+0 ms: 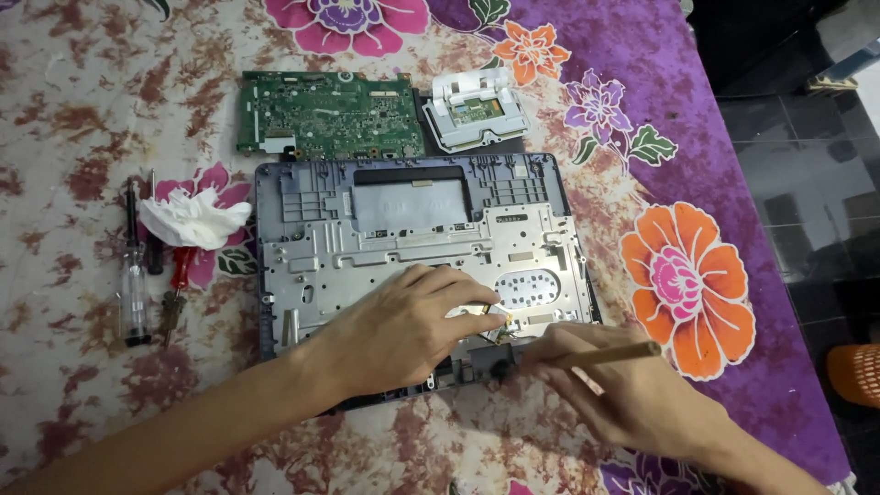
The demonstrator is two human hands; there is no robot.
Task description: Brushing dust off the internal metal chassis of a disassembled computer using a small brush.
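A cloth (82,101) with brown blotches and big flowers covers the whole work surface. At the far left of it lie a clear-handled screwdriver (135,298) and, just beside it, two thinner tools, one with a red handle (181,270). A crumpled white tissue (194,220) rests partly over the red one.

Further right, at the far edge, a green circuit board (330,116) lies flat. Next to it sits a white touchpad part (474,110) on a dark plate.

Nearer, in the middle, lies an opened laptop shell (412,229), its grey metal inside facing up inside a blue-grey frame. The left hand (399,330) rests palm down on the near part of the shell, fingers curled and pinching a small flat cable (486,312) near the near edge. Just right of it, the right hand (623,399) grips a thin brown stick (600,356), apparently a brush handle. Its dark tip (500,367) touches the shell's near edge, just beside the left fingertips.

On the right the cloth turns purple with an orange flower (687,289). Beyond the cloth's edge is a dark tiled floor (807,183), and an orange basket (857,371) shows at the frame's right edge.
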